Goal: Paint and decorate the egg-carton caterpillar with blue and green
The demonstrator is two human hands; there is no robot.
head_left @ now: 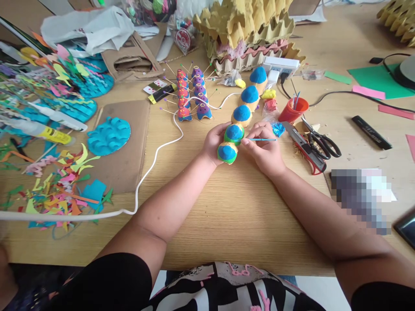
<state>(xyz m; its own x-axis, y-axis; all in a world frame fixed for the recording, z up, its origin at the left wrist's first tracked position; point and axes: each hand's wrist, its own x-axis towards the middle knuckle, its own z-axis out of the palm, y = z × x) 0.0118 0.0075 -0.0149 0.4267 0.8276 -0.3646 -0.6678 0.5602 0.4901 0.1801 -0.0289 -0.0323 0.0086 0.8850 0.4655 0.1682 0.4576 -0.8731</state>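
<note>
A long strip of egg-carton bumps [241, 115] runs away from me, its several domes topped in blue. Green rings the two nearest domes, while the far ones show bare yellowish carton below the blue. My left hand [216, 142] grips the near end of the strip from its left side. A thin light-blue stick [264, 139] is pinched in my right hand [266, 149], its tip at the second dome from the near end. Right of that hand lie a blue lump in plastic [278, 129] and a red cup [293, 110] with thin blue sticks in it.
Scissors [320, 140] and a red cutter [306, 149] lie at the right. A white cable [155, 160] crosses the left side. Two painted carton strips with pins [183, 95], stacked egg trays [243, 34] and a power strip [281, 64] stand behind. Paper scraps [65, 190] cover the left.
</note>
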